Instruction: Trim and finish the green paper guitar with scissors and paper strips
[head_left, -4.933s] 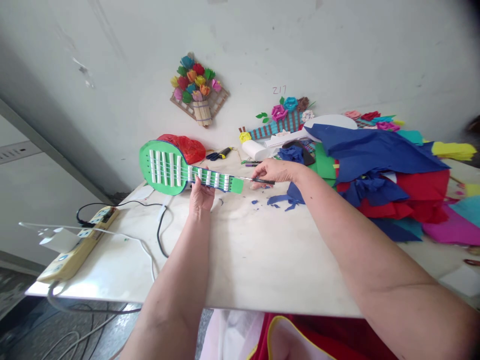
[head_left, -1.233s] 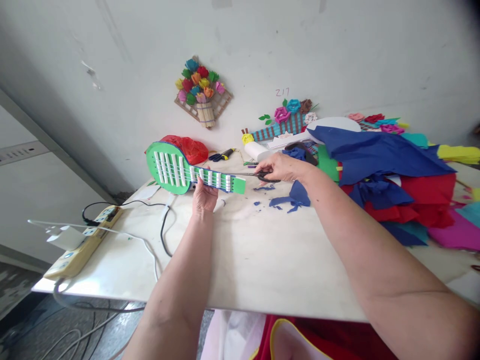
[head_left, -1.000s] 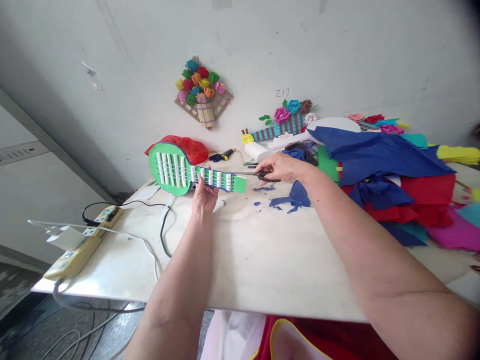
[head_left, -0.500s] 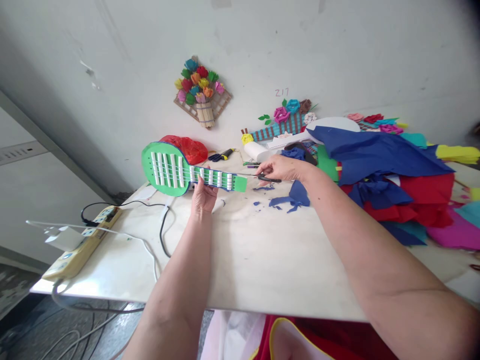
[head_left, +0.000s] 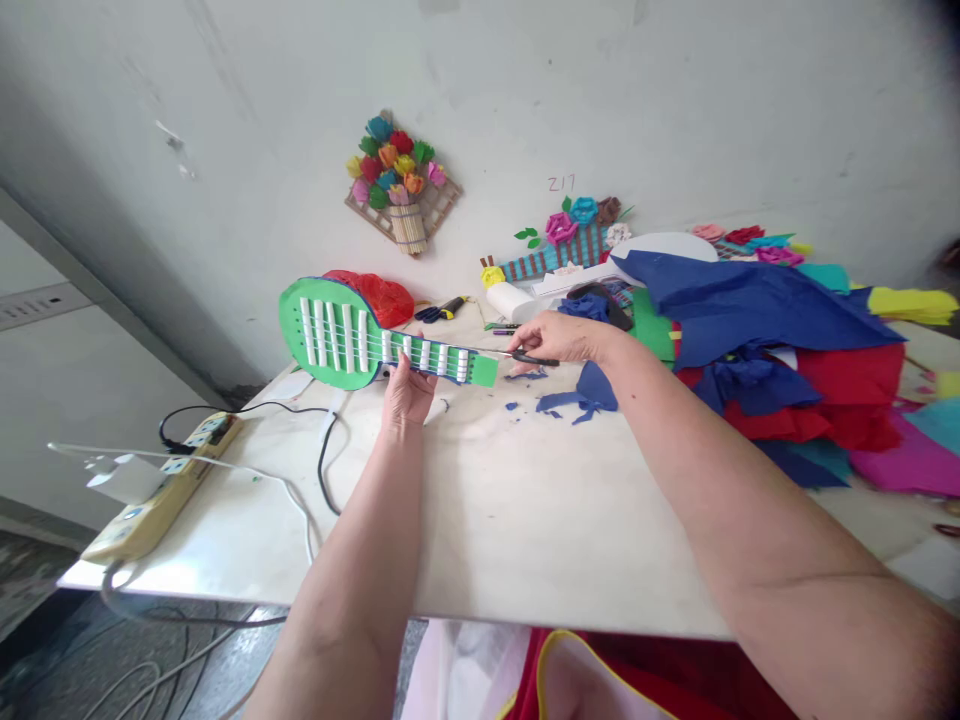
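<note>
Over the worktop (head_left: pixel 487 540), the left grip (head_left: pixel 407 397) holds a green guitar (head_left: pixel 330 335) by the neck, the right grip (head_left: pixel 556 336) black-handled scissors (head_left: pixel 541 361)

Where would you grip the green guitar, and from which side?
I'd take the neck of the green guitar, from the near side: it looks narrow enough to wrap, while the body is broad and round. The left hand holds it there, thumb across the front. Keep off the tip, near the scissors.
</note>
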